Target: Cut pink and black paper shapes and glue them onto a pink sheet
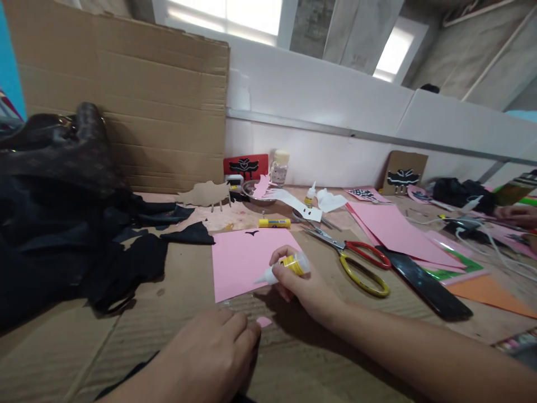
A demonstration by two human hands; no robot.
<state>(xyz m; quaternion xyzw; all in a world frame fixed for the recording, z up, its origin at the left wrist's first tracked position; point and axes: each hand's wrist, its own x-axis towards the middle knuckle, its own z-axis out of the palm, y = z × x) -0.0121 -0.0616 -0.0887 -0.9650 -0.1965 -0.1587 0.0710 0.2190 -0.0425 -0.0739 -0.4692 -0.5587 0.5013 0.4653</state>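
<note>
My right hand (296, 282) is closed around a small glue bottle (300, 264) with a yellow label, its white nozzle pointing left and slightly down over the edge of a pink paper sheet (235, 268). A small black cut-out (252, 233) lies near the top of that sheet. My left hand (218, 350) is low in front, fingers bent and pressed together at a small pink paper piece (264, 322) that sticks out past the fingertips. Most of its fingers are turned away from view. Just behind the sheet lies a yellow glue stick (274, 223).
Scissors (361, 260) with red and yellow handles lie right of my right hand, beside a black phone (428, 285) and stacked pink paper (403, 232). Black cloth (138, 263) and a brown bag (84, 151) fill the left. A co-worker's hand (516, 215) shows at far right.
</note>
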